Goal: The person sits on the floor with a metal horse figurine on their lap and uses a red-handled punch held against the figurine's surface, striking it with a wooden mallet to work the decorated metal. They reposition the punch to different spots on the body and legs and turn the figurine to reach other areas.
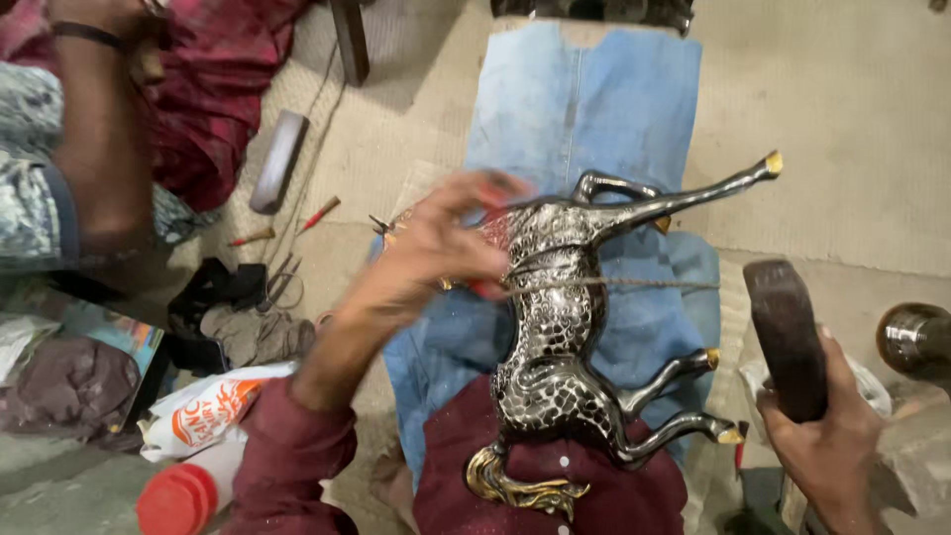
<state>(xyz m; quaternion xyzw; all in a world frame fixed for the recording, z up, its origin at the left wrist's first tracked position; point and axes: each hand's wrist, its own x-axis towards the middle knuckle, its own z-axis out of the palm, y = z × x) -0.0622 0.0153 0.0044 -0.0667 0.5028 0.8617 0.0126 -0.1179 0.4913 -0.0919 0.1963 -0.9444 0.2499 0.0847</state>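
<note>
Horse: a shiny metal horse [555, 327] with a black and silver pattern lies on its side on the blue cloth [584, 109], over the person's lap. Its gold tail [510, 485] points to the near edge of the cloth, and its legs with gold hooves point to the right.
String: a thin cord [654, 284] runs across the middle of the horse and out to the right.
Left hand: the left hand [441, 248] rests on the horse near its head end. It looks blurry. The fingers curl around something red and thin [482, 289], but I cannot tell what it is.
Right hand: the right hand [827, 416] is clenched around a dark block [788, 337], held upright, well apart from the horse on the right.
Cloth: the blue cloth lies on the floor [842, 119] and runs from the far side down to the lap.
Left side of the floor: small tools with red handles [319, 213], scissors [280, 285], a dark flat bar [279, 159], a white bag with orange print [213, 408] and a bottle with a red cap [183, 495].
Right edge: a round shiny metal thing [916, 339].
Other person: an arm [99, 129] and red cloth [218, 89] show at the far left corner.
</note>
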